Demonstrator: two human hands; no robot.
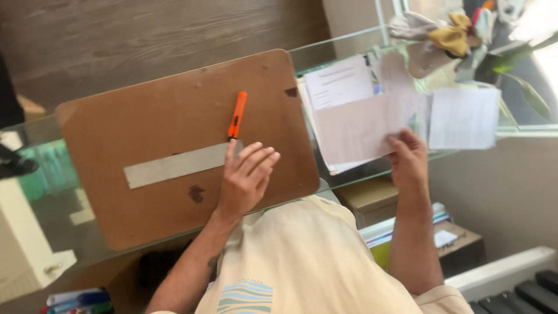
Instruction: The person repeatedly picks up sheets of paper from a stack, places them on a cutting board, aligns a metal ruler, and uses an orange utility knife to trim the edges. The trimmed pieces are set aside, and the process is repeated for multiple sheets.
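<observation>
A brown board (pixel 174 145) lies flat on the glass counter (pixel 52 192) and serves as the landmark here. The left hand (pixel 247 177) rests on the board near its lower right part, its grip open with fingers spread flat, the fingertips touching the right end of a grey strip (pixel 174 166) that lies across the board's middle. An orange utility knife (pixel 237 114) lies on the board just above that hand, apart from the fingers. To the right of the board, past its edge, the right hand (pixel 408 158) has its grip closed on the lower corner of a pale sheet of paper (pixel 360 128), which lies over more loose papers (pixel 464 118).
</observation>
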